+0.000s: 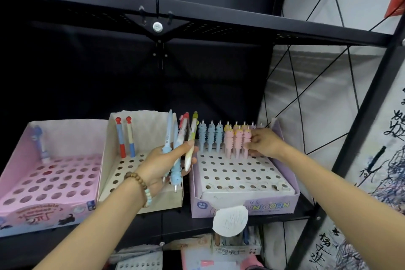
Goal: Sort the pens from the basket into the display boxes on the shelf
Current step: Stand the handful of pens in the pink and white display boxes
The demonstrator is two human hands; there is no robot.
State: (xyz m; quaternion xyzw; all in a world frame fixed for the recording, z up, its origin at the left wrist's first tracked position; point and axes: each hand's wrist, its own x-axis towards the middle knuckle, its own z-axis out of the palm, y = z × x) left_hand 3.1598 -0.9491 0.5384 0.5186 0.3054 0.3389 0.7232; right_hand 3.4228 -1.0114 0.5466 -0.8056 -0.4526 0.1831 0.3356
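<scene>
Three display boxes with holed tops stand on a black shelf. My left hand [163,163] grips a bunch of several pens [175,149], among them a pale blue one and a yellow-topped one, in front of the middle cream box [140,182]. My right hand [264,143] pinches a pink ridged pen [246,144] standing in the back row of the purple Unicorn box [243,184]. Blue ridged pens [210,139] stand in that same row. Two red-topped pens [126,137] stand in the cream box. One blue pen [41,144] stands in the pink box [50,180].
An upper black shelf [197,13] hangs above the boxes. A black upright post [359,129] and a scribbled white wall lie to the right. A white paper tag [230,221] hangs from the Unicorn box front. More stationery boxes [219,252] sit on the lower shelf.
</scene>
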